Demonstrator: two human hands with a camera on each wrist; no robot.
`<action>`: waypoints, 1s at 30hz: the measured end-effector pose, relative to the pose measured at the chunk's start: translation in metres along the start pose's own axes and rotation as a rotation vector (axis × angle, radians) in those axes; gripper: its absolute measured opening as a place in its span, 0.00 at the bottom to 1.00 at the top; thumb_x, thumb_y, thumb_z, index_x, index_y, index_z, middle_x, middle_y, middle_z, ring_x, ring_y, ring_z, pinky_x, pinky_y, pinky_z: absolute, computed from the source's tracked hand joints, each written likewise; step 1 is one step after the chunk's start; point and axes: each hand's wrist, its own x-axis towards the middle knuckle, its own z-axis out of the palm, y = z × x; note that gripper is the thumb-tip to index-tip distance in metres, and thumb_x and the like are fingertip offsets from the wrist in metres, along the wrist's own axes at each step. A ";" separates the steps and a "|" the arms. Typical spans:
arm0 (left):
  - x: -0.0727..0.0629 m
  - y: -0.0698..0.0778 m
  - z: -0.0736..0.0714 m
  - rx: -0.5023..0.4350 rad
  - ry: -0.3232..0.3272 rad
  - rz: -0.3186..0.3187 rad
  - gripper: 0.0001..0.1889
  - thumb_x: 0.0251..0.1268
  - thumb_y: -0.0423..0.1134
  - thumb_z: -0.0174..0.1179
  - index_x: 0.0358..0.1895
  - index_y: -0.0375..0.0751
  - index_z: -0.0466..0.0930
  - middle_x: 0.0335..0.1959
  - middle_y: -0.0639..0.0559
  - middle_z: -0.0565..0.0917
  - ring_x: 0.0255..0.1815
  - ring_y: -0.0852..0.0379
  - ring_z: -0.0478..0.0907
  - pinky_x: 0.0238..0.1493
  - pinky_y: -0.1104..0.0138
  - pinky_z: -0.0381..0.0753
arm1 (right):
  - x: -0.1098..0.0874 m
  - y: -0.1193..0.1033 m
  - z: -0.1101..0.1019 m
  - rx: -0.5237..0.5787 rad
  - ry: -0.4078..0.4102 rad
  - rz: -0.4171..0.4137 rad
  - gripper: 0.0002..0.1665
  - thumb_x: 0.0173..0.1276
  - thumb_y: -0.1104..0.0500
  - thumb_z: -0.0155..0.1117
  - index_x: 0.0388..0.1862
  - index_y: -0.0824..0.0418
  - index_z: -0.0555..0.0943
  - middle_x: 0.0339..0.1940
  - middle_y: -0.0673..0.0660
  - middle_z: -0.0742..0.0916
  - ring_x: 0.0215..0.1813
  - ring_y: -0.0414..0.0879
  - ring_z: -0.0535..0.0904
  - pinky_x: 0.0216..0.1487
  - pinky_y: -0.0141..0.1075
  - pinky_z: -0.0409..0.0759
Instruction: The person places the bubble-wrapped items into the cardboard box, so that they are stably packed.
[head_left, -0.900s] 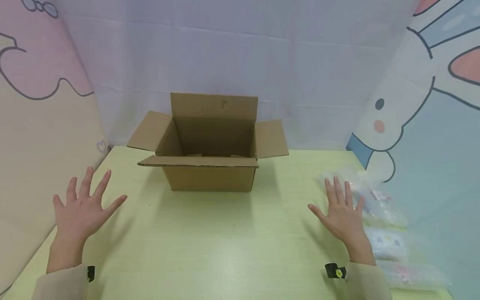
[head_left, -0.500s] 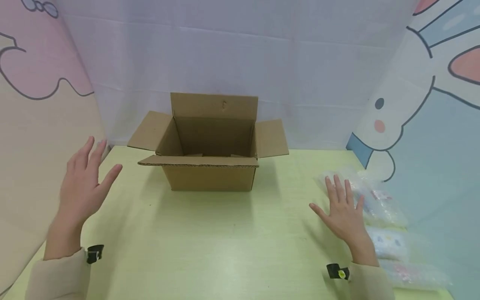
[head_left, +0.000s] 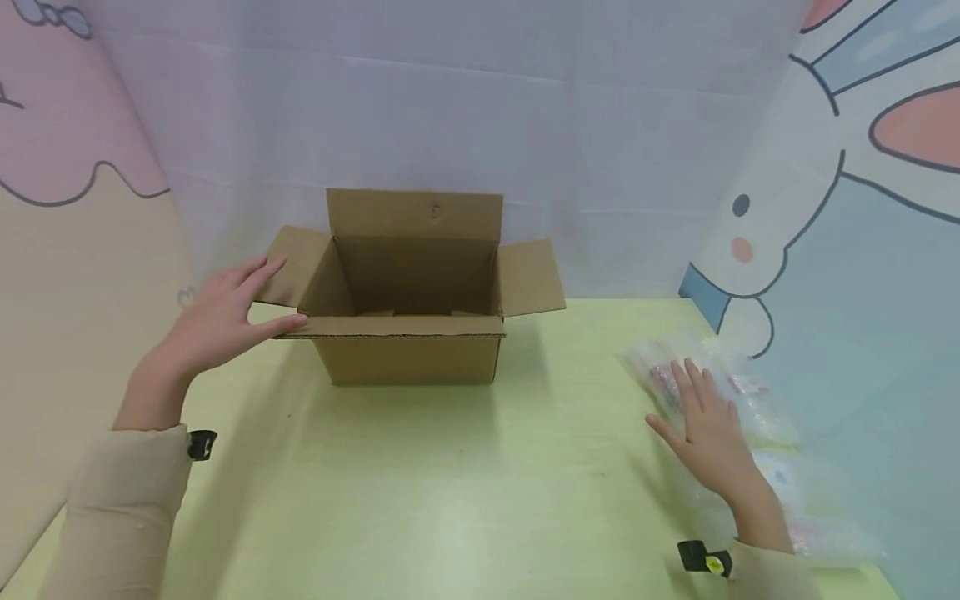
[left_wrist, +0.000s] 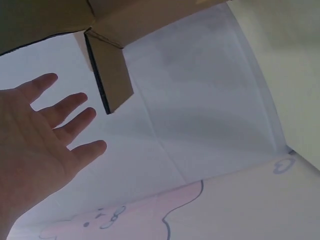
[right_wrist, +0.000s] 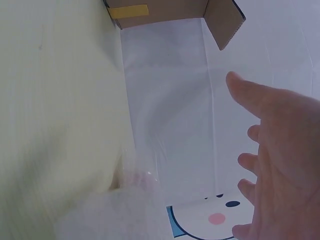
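Note:
An open cardboard box [head_left: 405, 362] stands at the back of the table, its flaps spread outward. My left hand [head_left: 225, 321] is at the box's left side, fingers extended and thumb apart. In the head view it overlaps the left flap [head_left: 300, 248] and the corner of the front flap [head_left: 397, 327]. The left wrist view shows the fingers spread, with a gap to the side flap [left_wrist: 112, 75]. Over on the right, my right hand [head_left: 712, 442] hovers with straight fingers above a clear bubble-wrapped package [head_left: 761, 410], also seen as bubble wrap [right_wrist: 125, 215] in the right wrist view.
Further bubble-wrapped packages lie along the right edge, including a pale one [head_left: 780, 479] and one with pink print [head_left: 832, 537]. A white cloth backdrop [head_left: 450, 108] hangs behind the box, with printed panels at both sides. The pale table [head_left: 420, 483] spans the front.
My left hand has moved forward and right to the box's left flaps. My right hand has shifted slightly right over the packages. The head view has turned a little to the right.

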 end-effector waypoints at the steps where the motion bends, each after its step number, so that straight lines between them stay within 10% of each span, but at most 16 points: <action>1: 0.001 -0.002 0.000 0.000 -0.021 -0.005 0.50 0.61 0.61 0.61 0.79 0.48 0.43 0.79 0.35 0.47 0.77 0.30 0.43 0.67 0.31 0.49 | -0.002 0.003 -0.003 0.011 0.006 -0.009 0.50 0.72 0.44 0.56 0.80 0.59 0.42 0.78 0.70 0.53 0.78 0.70 0.42 0.64 0.77 0.46; 17: 0.002 -0.020 0.016 -0.026 -0.136 -0.005 0.61 0.51 0.60 0.70 0.78 0.39 0.37 0.79 0.36 0.44 0.77 0.31 0.41 0.69 0.33 0.50 | -0.056 0.061 -0.042 0.101 -0.192 0.151 0.40 0.71 0.50 0.60 0.74 0.66 0.58 0.68 0.75 0.66 0.64 0.75 0.62 0.47 0.68 0.68; 30: 0.000 -0.027 0.033 -0.024 -0.117 0.019 0.65 0.45 0.59 0.73 0.77 0.33 0.39 0.77 0.32 0.46 0.74 0.27 0.44 0.66 0.33 0.54 | -0.094 0.095 -0.045 0.003 -0.299 0.217 0.30 0.63 0.44 0.67 0.58 0.59 0.77 0.56 0.66 0.81 0.49 0.48 0.79 0.40 0.55 0.80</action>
